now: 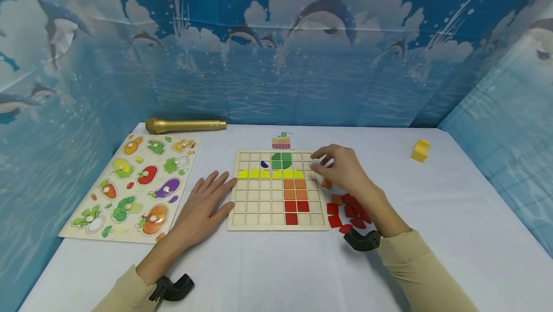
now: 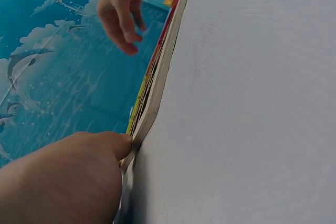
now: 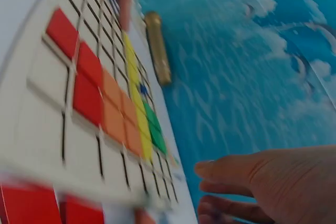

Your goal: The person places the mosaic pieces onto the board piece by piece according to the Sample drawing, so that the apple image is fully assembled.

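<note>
A wooden grid board (image 1: 255, 207) lies on the white table. My left hand (image 1: 203, 209) lies with fingers spread, thumb and fingertips at the board's left edge. Above the board's upper right edge hovers my right hand (image 1: 343, 168), fingers loosely bent; no piece shows between thumb and fingers in the right wrist view. Set in the grid are a row of yellow pieces (image 1: 270, 174), green rounded pieces (image 1: 282, 161), a small dark blue piece (image 1: 264, 163), orange squares (image 1: 295, 189) and three red squares (image 1: 291, 218). Loose red tiles (image 1: 334, 221) lie under the right forearm.
A small picture card (image 1: 282, 141) lies behind the board. To the left is a vegetable knob puzzle (image 1: 129, 185), with a gold microphone (image 1: 186, 126) behind it. A yellow block (image 1: 420, 150) stands at the far right. Loose orange tiles (image 1: 337, 199) lie beside the board.
</note>
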A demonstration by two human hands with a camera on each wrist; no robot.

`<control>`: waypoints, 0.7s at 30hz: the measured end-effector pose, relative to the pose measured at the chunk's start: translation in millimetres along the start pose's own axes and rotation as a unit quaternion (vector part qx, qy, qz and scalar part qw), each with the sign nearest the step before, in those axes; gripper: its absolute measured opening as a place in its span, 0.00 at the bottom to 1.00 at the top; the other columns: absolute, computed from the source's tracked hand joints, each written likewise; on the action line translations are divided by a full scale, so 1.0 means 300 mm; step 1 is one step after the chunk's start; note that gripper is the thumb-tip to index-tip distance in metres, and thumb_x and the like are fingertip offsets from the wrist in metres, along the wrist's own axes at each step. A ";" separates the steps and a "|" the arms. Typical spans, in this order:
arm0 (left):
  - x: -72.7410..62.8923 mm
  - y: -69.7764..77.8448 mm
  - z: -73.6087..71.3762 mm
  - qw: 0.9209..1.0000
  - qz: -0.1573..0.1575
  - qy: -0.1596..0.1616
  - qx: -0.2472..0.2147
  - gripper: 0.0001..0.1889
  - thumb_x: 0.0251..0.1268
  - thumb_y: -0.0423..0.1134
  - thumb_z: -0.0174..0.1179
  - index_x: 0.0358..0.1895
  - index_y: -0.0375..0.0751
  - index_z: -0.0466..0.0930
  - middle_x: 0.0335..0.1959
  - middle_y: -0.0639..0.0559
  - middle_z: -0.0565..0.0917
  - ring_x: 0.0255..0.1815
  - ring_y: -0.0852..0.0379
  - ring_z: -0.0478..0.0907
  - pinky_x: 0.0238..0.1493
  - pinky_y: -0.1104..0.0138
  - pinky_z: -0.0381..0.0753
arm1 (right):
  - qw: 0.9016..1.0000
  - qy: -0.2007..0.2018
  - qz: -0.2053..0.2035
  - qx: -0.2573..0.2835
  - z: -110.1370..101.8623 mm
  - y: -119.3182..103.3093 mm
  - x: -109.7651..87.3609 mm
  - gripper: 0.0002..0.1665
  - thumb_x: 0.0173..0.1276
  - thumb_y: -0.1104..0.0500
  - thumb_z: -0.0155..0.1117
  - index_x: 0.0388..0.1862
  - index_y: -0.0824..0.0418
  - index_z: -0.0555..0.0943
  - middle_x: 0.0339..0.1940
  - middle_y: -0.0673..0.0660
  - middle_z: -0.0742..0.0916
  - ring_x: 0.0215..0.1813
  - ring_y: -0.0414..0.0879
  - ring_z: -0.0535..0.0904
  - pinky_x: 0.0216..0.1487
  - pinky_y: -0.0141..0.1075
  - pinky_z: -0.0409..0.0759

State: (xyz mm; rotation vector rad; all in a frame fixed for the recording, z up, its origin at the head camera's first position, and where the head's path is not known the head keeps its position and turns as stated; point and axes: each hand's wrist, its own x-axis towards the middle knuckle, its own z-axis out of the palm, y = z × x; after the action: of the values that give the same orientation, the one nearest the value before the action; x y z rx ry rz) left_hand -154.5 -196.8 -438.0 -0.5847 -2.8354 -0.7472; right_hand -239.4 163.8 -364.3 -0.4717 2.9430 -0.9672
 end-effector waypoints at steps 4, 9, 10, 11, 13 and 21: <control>0.003 0.003 -0.002 1.000 -0.005 -0.012 0.004 0.31 0.79 0.49 0.59 0.81 0.49 0.68 0.85 0.44 0.62 0.88 0.38 0.50 0.85 0.39 0.44 | 0.997 -0.018 0.061 -0.036 -0.102 0.109 -0.056 0.23 0.70 0.55 0.74 0.61 0.63 0.86 0.56 0.66 0.87 0.53 0.60 0.85 0.49 0.51 0.89; 0.000 -0.005 -0.005 1.000 -0.010 -0.013 0.001 0.32 0.78 0.48 0.60 0.81 0.50 0.67 0.85 0.45 0.62 0.88 0.39 0.49 0.86 0.39 0.43 | 0.990 -0.076 0.101 -0.059 -0.165 0.192 -0.077 0.29 0.65 0.50 0.79 0.61 0.64 0.85 0.53 0.66 0.88 0.55 0.60 0.81 0.45 0.44 0.86; 0.000 -0.006 -0.005 1.000 -0.011 -0.013 0.000 0.32 0.78 0.48 0.60 0.81 0.50 0.67 0.85 0.45 0.62 0.88 0.39 0.49 0.86 0.39 0.43 | 0.989 -0.084 0.103 -0.058 -0.171 0.203 -0.077 0.30 0.64 0.50 0.80 0.60 0.64 0.85 0.52 0.66 0.87 0.55 0.60 0.80 0.44 0.44 0.86; -0.001 -0.008 -0.004 1.000 -0.012 -0.014 -0.001 0.32 0.78 0.48 0.60 0.81 0.50 0.67 0.85 0.45 0.62 0.88 0.39 0.49 0.86 0.39 0.43 | 0.989 -0.090 0.103 -0.058 -0.176 0.214 -0.077 0.30 0.64 0.50 0.80 0.60 0.64 0.85 0.52 0.66 0.87 0.55 0.60 0.79 0.45 0.43 0.85; -0.002 -0.009 -0.004 1.000 -0.012 -0.016 -0.003 0.32 0.78 0.49 0.60 0.81 0.50 0.67 0.85 0.45 0.61 0.88 0.39 0.48 0.86 0.40 0.43 | 0.988 -0.096 0.103 -0.059 -0.185 0.233 -0.078 0.29 0.64 0.50 0.80 0.60 0.64 0.86 0.52 0.65 0.87 0.54 0.59 0.79 0.47 0.44 0.84; 0.003 0.001 -0.003 1.000 -0.009 -0.020 -0.005 0.32 0.78 0.48 0.60 0.81 0.50 0.67 0.85 0.45 0.62 0.88 0.39 0.49 0.86 0.40 0.43 | 0.985 -0.099 0.134 -0.048 -0.220 0.291 -0.103 0.25 0.63 0.51 0.82 0.53 0.64 0.87 0.39 0.57 0.86 0.44 0.52 0.78 0.41 0.37 0.79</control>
State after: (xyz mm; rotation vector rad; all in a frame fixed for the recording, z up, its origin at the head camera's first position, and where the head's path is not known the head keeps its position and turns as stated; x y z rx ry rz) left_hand -155.1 -196.8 -436.9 -0.5835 -2.8794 -0.7628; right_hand -240.9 277.7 -364.3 -0.1536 2.7858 -0.7078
